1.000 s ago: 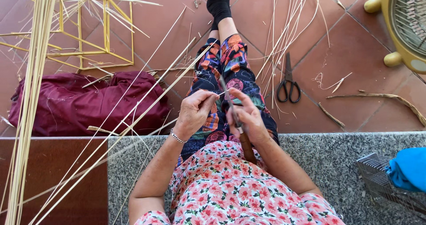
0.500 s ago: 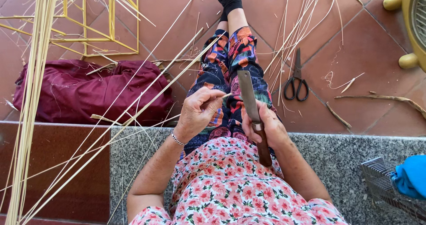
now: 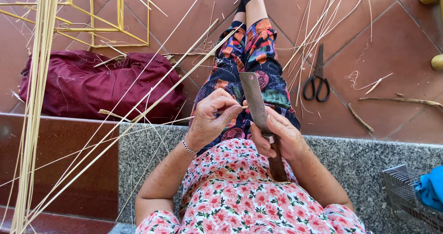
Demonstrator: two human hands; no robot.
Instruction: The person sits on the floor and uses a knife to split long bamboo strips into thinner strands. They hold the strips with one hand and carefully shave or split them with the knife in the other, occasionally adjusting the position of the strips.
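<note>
The right hand (image 3: 277, 135) closes its grip on a knife (image 3: 254, 102), hiding much of the wooden handle. The left hand (image 3: 213, 116) pinches a thin bamboo strip (image 3: 157, 98) at the blade, over the lap; its far end runs out of view.

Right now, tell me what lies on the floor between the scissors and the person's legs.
In the head view, a bunch of thin pale strips lies on the tiles between the scissors and the legs.
</note>
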